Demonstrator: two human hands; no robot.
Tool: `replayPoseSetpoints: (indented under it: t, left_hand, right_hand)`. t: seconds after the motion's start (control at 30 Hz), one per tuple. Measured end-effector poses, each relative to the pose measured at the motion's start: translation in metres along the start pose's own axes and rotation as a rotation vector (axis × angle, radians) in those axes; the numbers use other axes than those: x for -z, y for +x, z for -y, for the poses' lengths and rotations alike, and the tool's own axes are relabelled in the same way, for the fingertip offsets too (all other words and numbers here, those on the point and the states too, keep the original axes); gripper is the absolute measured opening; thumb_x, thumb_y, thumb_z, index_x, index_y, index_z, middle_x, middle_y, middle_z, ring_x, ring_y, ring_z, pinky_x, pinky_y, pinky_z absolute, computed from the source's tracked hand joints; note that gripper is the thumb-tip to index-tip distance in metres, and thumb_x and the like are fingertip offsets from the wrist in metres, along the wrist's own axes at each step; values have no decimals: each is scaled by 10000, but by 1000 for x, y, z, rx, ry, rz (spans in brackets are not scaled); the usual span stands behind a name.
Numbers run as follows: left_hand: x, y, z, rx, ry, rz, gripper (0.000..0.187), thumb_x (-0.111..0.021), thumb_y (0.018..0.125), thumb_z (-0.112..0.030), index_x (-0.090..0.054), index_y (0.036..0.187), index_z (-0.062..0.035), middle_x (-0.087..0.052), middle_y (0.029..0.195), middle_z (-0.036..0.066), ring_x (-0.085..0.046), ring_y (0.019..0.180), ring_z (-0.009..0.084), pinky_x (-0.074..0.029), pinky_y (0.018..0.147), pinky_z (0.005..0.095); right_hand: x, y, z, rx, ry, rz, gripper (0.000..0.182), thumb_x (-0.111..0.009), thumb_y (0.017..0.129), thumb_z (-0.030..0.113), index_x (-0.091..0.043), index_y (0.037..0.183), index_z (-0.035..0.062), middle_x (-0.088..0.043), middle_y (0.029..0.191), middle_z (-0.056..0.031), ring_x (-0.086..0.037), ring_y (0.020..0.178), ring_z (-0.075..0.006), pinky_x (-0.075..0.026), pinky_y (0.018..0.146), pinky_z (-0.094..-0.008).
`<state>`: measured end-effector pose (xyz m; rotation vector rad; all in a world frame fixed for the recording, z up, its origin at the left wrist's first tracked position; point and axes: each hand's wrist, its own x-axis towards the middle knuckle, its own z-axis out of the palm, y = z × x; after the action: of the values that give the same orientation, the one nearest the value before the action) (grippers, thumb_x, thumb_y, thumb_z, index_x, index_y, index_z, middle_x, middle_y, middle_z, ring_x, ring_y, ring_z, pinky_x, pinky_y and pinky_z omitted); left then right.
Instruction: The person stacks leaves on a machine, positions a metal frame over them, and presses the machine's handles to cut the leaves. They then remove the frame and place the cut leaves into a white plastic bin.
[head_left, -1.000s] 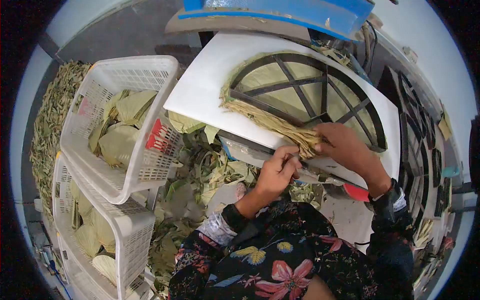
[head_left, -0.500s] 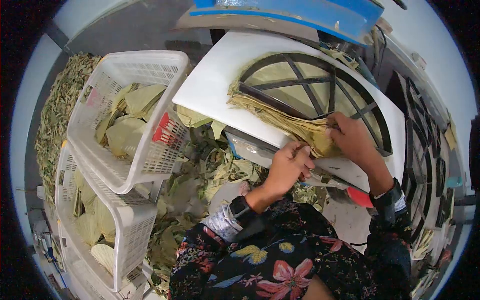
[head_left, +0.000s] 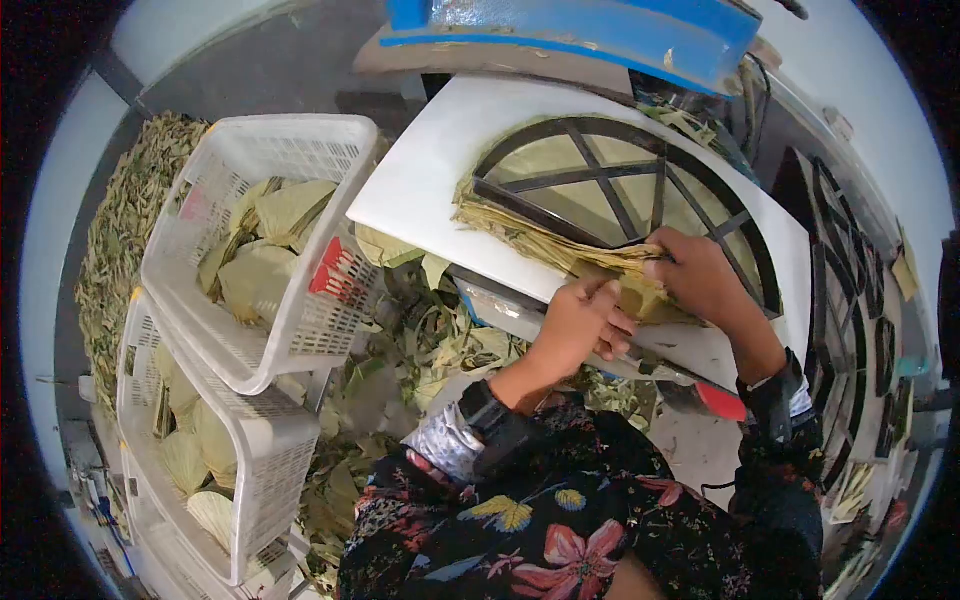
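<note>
A stack of dried yellow-green leaves (head_left: 560, 243) lies on the white board (head_left: 425, 165), its uneven front edge sticking out. On top of it rests a black half-round frame (head_left: 605, 185) with crossing bars. My right hand (head_left: 705, 278) is closed on the stack's right part, thumb and fingers gripping the leaves beside the frame's straight bar. Just left of it, my left hand (head_left: 580, 325) has its fingers curled by the stack's front edge. Whether it pinches a leaf is hidden.
White plastic baskets (head_left: 285, 340) holding leaves are stacked at left. Loose leaves (head_left: 395, 375) cover the floor between them and me. A blue machine part (head_left: 570, 35) overhangs the board's far side. More black frames (head_left: 835, 290) stand at right. A red object (head_left: 720, 402) lies below the board.
My left hand has shifted slightly, its fingers a little more spread at the stack's front edge. My right hand keeps its grip on the leaves. The view has tilted slightly.
</note>
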<state>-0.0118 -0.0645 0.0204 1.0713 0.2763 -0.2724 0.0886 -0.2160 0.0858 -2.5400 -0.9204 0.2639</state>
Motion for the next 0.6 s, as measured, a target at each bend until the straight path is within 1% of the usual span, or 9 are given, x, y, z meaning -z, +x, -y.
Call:
replayPoseSetpoints:
  t: [0.03,0.1,0.13,0.2,0.23,0.3,0.4,0.5,0.6]
  left_hand:
    - [0,1,-3,-1,4,1,389,-477,939,-307,-469,1122,37,-640,730,142,-588,511,153,-460,422,240]
    - [-2,1,-11,127,-59,47,360,-467,939,-291,-470,1092,35,-646,749,158,-592,520,171,-475,437,259]
    - [-3,3,-13,124,-53,43,360,-467,939,-291,-470,1092,35,-646,749,158,-592,520,171,-475,437,259]
    - [-7,9,-14,177,-113,33,340,-469,936,-300,-494,1013,30,-643,740,158,-595,534,174,-471,440,276]
    - [-8,13,-12,175,-107,31,340,-469,936,-300,-494,1013,30,-643,740,158,-595,534,174,-471,440,276]
    - [-9,22,-6,149,-1,-6,299,-465,924,-275,-510,933,20,-644,736,151,-582,524,167,-442,427,291]
    - [-9,26,-1,123,61,-9,251,-454,906,-239,-519,891,3,-637,716,133,-555,500,155,-401,409,288]
    - [-7,25,0,119,42,-18,214,-443,891,-210,-510,875,-7,-627,691,116,-531,476,152,-386,404,288]
    - [-8,26,2,133,29,-31,210,-447,895,-218,-505,865,-19,-618,680,110,-520,469,152,-386,406,281]
  right_hand:
    - [1,1,-1,0,2,-4,226,-591,785,180,-545,935,18,-607,831,-216,-587,805,-400,-458,683,-459]
    - [3,3,-3,29,9,13,232,-598,781,196,-550,926,21,-608,828,-218,-592,799,-394,-460,677,-452]
    - [4,4,-5,33,14,8,232,-598,781,196,-550,926,21,-608,828,-218,-592,799,-394,-460,677,-452]
    - [4,7,-8,-3,80,28,267,-606,751,202,-575,935,11,-605,797,-202,-588,748,-372,-453,662,-384]
    - [4,5,-6,0,84,23,267,-606,751,202,-575,935,11,-605,797,-202,-588,748,-372,-453,662,-384]
    - [2,-3,0,22,-14,-28,250,-598,815,257,-554,926,37,-615,769,-194,-603,746,-387,-469,640,-448]
    - [-11,-7,-1,1,-67,-97,243,-596,825,251,-550,935,38,-615,748,-189,-605,721,-385,-473,625,-451]
    - [-23,-6,-5,46,-65,-212,234,-596,827,215,-536,965,36,-616,749,-198,-607,713,-381,-472,617,-459]
    - [-27,2,-1,2,-143,-238,229,-594,827,188,-519,983,40,-612,741,-203,-605,708,-384,-468,606,-461]
